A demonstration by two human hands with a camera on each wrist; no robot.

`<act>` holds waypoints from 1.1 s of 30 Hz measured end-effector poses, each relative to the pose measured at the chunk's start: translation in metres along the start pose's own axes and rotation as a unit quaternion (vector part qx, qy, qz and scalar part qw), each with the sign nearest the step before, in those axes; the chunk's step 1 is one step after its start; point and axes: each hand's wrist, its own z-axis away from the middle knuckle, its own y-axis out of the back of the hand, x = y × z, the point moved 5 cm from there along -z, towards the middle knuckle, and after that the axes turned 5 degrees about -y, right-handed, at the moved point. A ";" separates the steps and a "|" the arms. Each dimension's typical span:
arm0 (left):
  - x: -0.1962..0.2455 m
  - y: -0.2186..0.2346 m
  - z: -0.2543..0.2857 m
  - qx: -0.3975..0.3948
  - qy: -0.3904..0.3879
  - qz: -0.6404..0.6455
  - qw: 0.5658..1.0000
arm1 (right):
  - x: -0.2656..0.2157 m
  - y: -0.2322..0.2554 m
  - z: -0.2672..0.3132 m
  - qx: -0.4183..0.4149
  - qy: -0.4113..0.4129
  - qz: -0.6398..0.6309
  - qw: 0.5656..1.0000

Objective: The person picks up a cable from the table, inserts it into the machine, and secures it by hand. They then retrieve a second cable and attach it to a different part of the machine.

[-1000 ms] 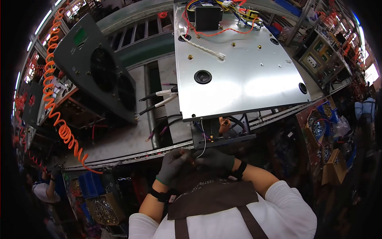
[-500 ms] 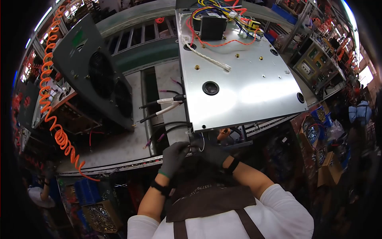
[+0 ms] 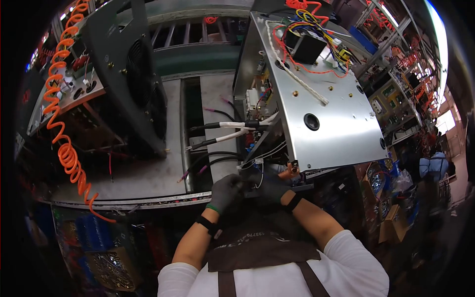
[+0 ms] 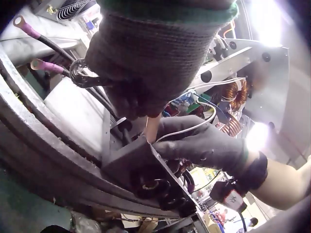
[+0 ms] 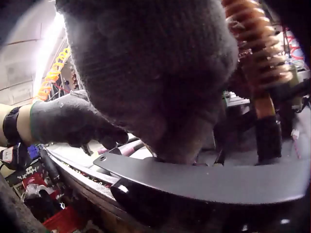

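Both hands wear grey knit gloves and work close together at the near edge of an open metal cabinet (image 3: 336,143). My left hand (image 3: 226,192) grips what looks like a ring-ended wrench (image 4: 79,74), whose ring sticks out beside the glove in the left wrist view. Opposite it, my right hand (image 4: 204,148) reaches its fingers in behind a dark metal bracket (image 5: 218,182). I cannot tell whether these fingers pinch anything. A thin white wire (image 4: 206,108) curves down between the hands. Copper coils (image 4: 236,94) stand inside the cabinet.
Black cables with lugs (image 3: 200,166) and white-sleeved cables (image 3: 227,134) stick out leftward over the bench. A dark fan panel (image 3: 138,84) stands at left, behind an orange coiled hose (image 3: 69,158). Boxes of fasteners (image 3: 111,270) sit below the bench edge.
The head view has shifted, so the cabinet now appears farther right with its wired inside showing. Both hands have moved from near the apron up to the cabinet's near edge and stay together there.
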 end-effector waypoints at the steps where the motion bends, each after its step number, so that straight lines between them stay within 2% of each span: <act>1: -0.001 -0.001 0.000 0.006 -0.014 0.001 1.000 | 0.014 -0.013 -0.006 0.017 0.001 -0.061 0.998; 2: -0.001 -0.001 0.000 0.010 -0.028 0.002 1.000 | 0.025 -0.021 -0.010 0.036 0.001 -0.122 0.992; 3: -0.001 0.000 0.001 0.011 -0.028 0.004 1.000 | 0.028 -0.025 -0.014 0.034 0.000 -0.120 0.992; 6: -0.003 0.002 0.000 -0.011 -0.002 -0.008 1.000 | 0.032 -0.038 -0.024 0.005 -0.019 -0.094 0.995; 8: -0.011 -0.001 0.001 -0.018 -0.006 -0.037 0.999 | 0.032 -0.041 -0.028 -0.009 -0.085 -0.021 0.996; 9: -0.012 -0.001 0.002 -0.019 -0.008 -0.035 0.999 | 0.027 -0.036 -0.027 -0.008 -0.087 -0.020 0.996; 11: -0.013 -0.003 0.004 -0.022 -0.007 -0.034 0.999 | 0.016 -0.025 -0.022 -0.013 -0.054 0.087 0.995; 15: -0.010 -0.002 0.004 -0.027 -0.007 -0.025 0.999 | 0.004 0.004 -0.018 -0.046 -0.043 0.038 0.997; 18: -0.006 0.000 0.004 -0.027 -0.012 -0.004 1.000 | 0.005 0.005 -0.020 -0.065 -0.042 0.030 0.997; 20: -0.009 -0.001 0.003 -0.029 0.003 -0.019 0.999 | 0.009 0.000 -0.023 -0.053 -0.010 0.009 0.999; 24: -0.007 -0.003 0.003 -0.050 0.015 -0.014 0.999 | -0.002 0.008 -0.022 -0.062 0.001 0.042 0.997; 26: -0.011 -0.011 0.004 -0.053 0.019 0.085 0.995 | -0.006 0.010 -0.021 -0.086 -0.013 0.069 0.994; 27: -0.014 -0.012 0.004 -0.053 0.019 0.085 0.995 | -0.005 0.009 -0.022 -0.087 -0.013 0.069 0.994; 33: -0.004 -0.008 -0.001 -0.089 0.025 0.107 0.990 | 0.013 -0.010 -0.021 -0.058 0.012 0.089 0.994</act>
